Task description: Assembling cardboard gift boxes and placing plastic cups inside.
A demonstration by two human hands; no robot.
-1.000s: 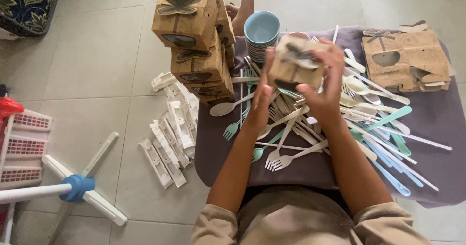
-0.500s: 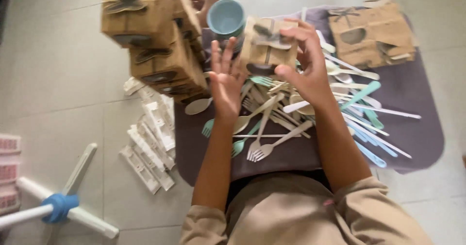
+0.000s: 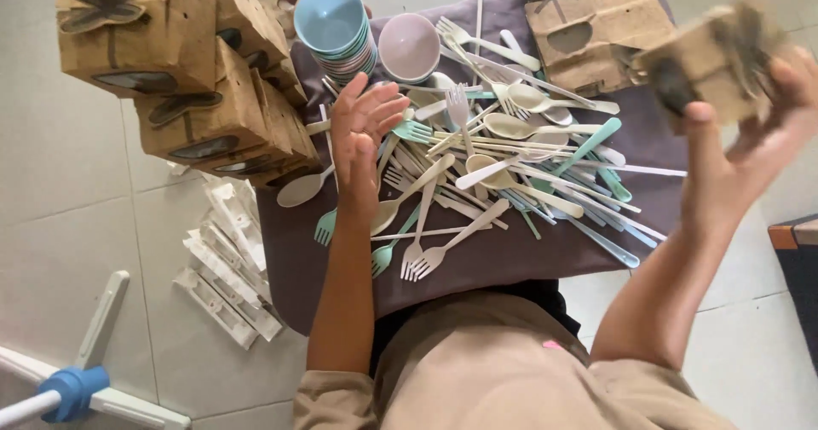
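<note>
Two hands showed in the head view. The right hand (image 3: 750, 140) gripped a small brown cardboard box (image 3: 711, 55), blurred, which had shifted from above the cutlery pile (image 3: 503, 166) half a second earlier out to the right edge. The left hand (image 3: 362, 132) held nothing, fingers spread, and stayed over the pile on the purple cloth (image 3: 511, 255). Stacked boxes (image 3: 179, 80) stood left, beside stacked bowls (image 3: 336, 29).

Blurred, probably cardboard box (image 3: 711, 59) in right hand (image 3: 750, 153)
</note>
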